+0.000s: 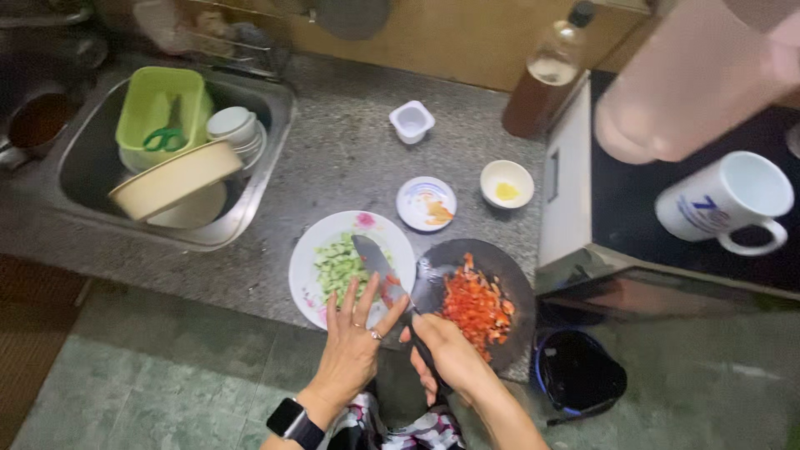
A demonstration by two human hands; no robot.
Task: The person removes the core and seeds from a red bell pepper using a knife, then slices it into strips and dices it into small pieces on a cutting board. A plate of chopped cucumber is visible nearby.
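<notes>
Head cam: my R hand (450, 354) is clamped on the knife (379, 275) handle, blade lying across the white plate (304, 275) w/ diced cucumber (337, 267). My L hand (352, 342), fingers spread apart, touches the blade's flat side. Chopped red pepper (475, 304) sits on the dark round board (508, 267) just R of the plate.

right hand (450, 354) gripping knife (379, 271), left hand (350, 346) flat

Knife handle (423, 348) hidden in right hand (450, 354); pink blurred shape (692, 79) top right.

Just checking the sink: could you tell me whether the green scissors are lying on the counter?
No, the green scissors lie inside the green tub in the sink.
</notes>
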